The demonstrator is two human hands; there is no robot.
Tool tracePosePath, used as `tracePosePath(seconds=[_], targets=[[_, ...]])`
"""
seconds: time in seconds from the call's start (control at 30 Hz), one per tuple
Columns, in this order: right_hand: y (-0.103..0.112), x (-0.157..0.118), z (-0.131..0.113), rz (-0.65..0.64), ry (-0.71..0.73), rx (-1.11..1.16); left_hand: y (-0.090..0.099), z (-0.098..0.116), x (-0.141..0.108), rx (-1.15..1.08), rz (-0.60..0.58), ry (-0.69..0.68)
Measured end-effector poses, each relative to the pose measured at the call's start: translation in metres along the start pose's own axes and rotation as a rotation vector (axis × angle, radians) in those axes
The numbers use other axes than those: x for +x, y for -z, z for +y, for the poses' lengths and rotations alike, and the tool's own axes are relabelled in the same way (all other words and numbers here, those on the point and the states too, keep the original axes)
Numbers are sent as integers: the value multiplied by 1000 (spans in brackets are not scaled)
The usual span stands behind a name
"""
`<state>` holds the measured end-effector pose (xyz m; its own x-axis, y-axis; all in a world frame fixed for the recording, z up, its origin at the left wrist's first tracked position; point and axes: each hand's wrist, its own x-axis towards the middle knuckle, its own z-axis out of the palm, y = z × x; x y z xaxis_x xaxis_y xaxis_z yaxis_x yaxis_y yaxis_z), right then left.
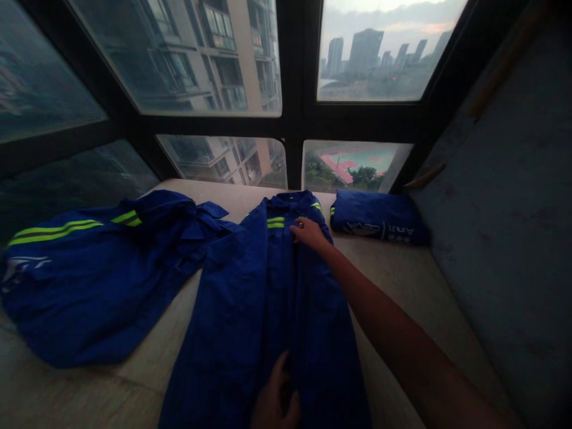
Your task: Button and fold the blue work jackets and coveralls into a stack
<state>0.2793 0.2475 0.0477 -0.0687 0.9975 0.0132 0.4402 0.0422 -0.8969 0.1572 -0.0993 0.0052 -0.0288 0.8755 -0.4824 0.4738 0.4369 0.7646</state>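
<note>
A blue work jacket (236,298) with yellow-green reflective stripes lies front up, its collar toward the window and its sleeves laid down along the sides. My right hand (308,232) reaches across from the right, its fingertips closed on the front opening near the chest stripe. Lower down, my left hand (277,396) rests over the same front opening, index finger and thumb apart; its other fingers are mostly hidden.
Left of the jacket lies another blue striped garment (98,286), loosely spread and crumpled. A folded blue garment with white lettering (379,217) sits at the back right. Dark-framed windows (295,125) rise behind the pale surface (393,280); a wall (504,238) bounds the right.
</note>
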Motion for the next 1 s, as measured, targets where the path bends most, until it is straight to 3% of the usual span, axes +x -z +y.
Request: tracePosePath(seconds=[0.1, 0.23, 0.33, 0.43, 0.5, 0.63, 0.77, 0.87, 1.0], targets=[[-19, -2, 4, -52, 15, -136, 8, -4, 2, 35, 3, 18], [-7, -12, 18, -29, 80, -358, 5, -7, 1, 73, 12, -36], [-2, -21, 23, -94, 146, -496, 3, -10, 1, 100, -2, -114], [-12, -24, 24, -157, 175, -598, 2, -9, 0, 175, -26, -150], [-23, -22, 24, -162, 171, -648, 0, -5, -1, 274, -75, -104], [-41, -15, 27, -111, 160, -696, -4, 6, -1, 456, -148, 18], [-48, -13, 35, -112, 190, -708, -3, 10, 1, 510, -173, 31], [-42, -11, 39, -84, 239, -709, -1, 10, 2, 506, -176, 39], [-26, -2, 44, 76, 256, -745, -7, 1, 2, 540, -124, 14]])
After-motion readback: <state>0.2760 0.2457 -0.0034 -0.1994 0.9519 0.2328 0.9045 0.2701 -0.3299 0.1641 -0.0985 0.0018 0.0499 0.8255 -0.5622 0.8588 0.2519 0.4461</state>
